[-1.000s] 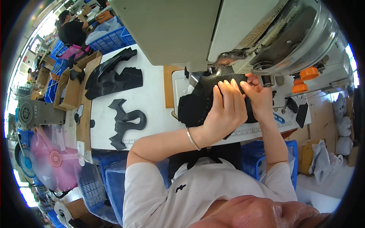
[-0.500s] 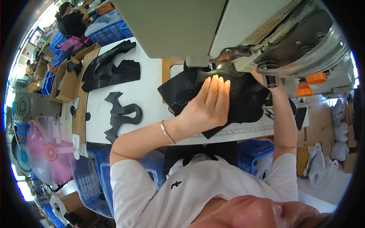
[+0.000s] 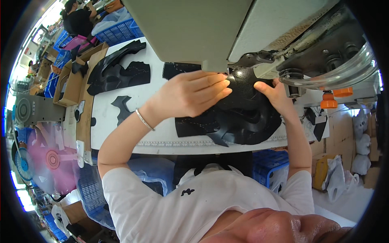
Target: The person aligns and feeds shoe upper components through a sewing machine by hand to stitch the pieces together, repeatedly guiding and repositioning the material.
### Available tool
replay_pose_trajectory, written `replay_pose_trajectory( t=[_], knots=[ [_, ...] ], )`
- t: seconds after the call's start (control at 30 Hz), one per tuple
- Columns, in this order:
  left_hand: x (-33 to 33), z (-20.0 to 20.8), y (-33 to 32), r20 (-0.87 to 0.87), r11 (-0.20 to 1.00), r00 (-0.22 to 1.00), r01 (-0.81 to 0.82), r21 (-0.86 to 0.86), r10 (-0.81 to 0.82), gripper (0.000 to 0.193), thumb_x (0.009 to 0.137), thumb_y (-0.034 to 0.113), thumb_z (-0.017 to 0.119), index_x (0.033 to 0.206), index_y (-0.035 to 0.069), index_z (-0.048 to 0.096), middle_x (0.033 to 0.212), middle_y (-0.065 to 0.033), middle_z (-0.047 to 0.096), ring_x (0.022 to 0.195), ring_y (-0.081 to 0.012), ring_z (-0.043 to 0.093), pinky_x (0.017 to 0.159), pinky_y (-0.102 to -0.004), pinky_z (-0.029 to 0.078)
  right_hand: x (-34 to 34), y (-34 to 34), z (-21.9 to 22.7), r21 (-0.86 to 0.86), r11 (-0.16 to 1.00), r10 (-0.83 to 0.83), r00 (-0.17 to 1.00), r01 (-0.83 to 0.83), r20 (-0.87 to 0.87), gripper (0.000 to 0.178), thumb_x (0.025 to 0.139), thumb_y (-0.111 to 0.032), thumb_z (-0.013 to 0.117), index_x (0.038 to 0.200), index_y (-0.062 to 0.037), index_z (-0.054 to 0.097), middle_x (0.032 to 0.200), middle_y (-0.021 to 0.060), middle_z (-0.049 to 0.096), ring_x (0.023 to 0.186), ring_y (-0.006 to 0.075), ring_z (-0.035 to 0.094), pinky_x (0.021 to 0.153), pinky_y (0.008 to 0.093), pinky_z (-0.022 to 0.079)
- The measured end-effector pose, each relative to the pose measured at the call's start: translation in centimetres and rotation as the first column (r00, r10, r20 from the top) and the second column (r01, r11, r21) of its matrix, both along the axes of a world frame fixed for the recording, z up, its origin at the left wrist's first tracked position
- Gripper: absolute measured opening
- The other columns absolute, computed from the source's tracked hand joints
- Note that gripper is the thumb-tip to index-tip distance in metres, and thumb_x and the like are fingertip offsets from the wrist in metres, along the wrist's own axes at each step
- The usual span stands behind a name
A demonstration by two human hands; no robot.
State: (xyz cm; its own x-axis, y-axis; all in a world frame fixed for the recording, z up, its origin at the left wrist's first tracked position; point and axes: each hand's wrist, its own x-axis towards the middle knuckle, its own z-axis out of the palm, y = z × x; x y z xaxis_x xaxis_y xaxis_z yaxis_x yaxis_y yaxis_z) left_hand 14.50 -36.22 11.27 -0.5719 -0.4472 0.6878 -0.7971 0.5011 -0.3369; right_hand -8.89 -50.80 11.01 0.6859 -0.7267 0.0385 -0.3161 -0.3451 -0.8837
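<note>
A black textured shoe-upper-like piece [image 3: 239, 117] with dotted lines lies beneath a sewing machine head [image 3: 194, 28]. My left hand [image 3: 198, 93] rests over its left part, fingers stretched out side by side, with fingertips close to the lit stitching spot; its thumb is hidden. At the right edge of the piece, my right hand [image 3: 277, 95] lies with the thumb spread from the fingers and touching the material. The machine partly covers those fingers. Under the machine, left of the stitching spot, another black textured part [image 3: 178, 69] shows; whether it joins the piece cannot be made out.
More black cut pieces [image 3: 119, 75] lie on the white table [image 3: 162, 141] at left, near a cardboard box [image 3: 73, 83]. A pink fan [image 3: 52, 160] stands further left. Blue baskets [image 3: 269, 164] sit below the table. Orange knobs [image 3: 328, 100] hang at right. A co-worker [image 3: 77, 20] sits far left.
The black piece has turned, bringing its curved, shaped part toward me. My left hand has moved left and up to lie across it. My right thumb has come into view.
</note>
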Motion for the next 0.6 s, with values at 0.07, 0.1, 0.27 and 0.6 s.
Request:
replay_pose_trajectory(
  t=[0.07, 0.1, 0.27, 0.6],
  knots=[
    [0.9, 1.0, -0.1, 0.065, 0.996, 0.995, 0.080, 0.029, -0.081, 0.022, 0.068, 0.010, 0.076, 0.090, 0.006, 0.073, 0.101, -0.0024, 0.068, 0.099, -0.0198, 0.064, 0.086, -0.0317, 0.055, -0.8, -0.3, -2.6, 0.086, 0.996, -0.012, 0.999, 0.009, 0.033, 0.031, 0.082, -0.023, 0.076, 0.102, 0.0000, 0.067, 0.095, 0.0039, 0.067, 0.085, 0.0101, 0.060, 0.078, 0.0271, 0.048],
    [1.7, 0.9, 0.1, 0.061, 0.994, 0.996, 0.065, 0.083, -0.070, 0.034, 0.063, 0.009, 0.074, 0.096, 0.008, 0.073, 0.105, -0.0014, 0.067, 0.103, -0.0206, 0.062, 0.088, -0.0342, 0.053, -1.2, 0.2, -3.3, 0.080, 0.997, 0.013, 0.994, -0.021, 0.104, 0.037, 0.084, -0.027, 0.075, 0.106, -0.0001, 0.062, 0.097, 0.0038, 0.065, 0.088, 0.0096, 0.059, 0.079, 0.0262, 0.048],
    [1.5, 0.5, 0.4, -0.161, 0.974, 0.982, 0.130, 0.188, -0.100, 0.035, 0.066, 0.000, 0.064, 0.099, 0.007, 0.073, 0.110, -0.0014, 0.068, 0.100, -0.0232, 0.064, 0.081, -0.0364, 0.056, -3.4, 4.4, -5.1, 0.221, 0.975, -0.049, 0.935, -0.031, 0.350, 0.042, 0.085, -0.016, 0.071, 0.120, 0.0010, 0.056, 0.108, 0.0059, 0.064, 0.098, 0.0112, 0.059, 0.087, 0.0276, 0.048],
    [-3.6, -1.9, 0.3, -0.389, 0.949, 0.905, 0.258, 0.183, -0.171, 0.028, 0.066, 0.005, 0.076, 0.094, 0.001, 0.071, 0.103, -0.0082, 0.069, 0.099, -0.0267, 0.064, 0.080, -0.0366, 0.054, -4.1, 5.2, -2.7, 0.557, 0.826, -0.020, 0.982, -0.088, 0.185, 0.023, 0.085, -0.016, 0.074, 0.099, 0.0014, 0.067, 0.089, 0.0026, 0.068, 0.077, 0.0066, 0.062, 0.070, 0.0234, 0.052]
  ],
)
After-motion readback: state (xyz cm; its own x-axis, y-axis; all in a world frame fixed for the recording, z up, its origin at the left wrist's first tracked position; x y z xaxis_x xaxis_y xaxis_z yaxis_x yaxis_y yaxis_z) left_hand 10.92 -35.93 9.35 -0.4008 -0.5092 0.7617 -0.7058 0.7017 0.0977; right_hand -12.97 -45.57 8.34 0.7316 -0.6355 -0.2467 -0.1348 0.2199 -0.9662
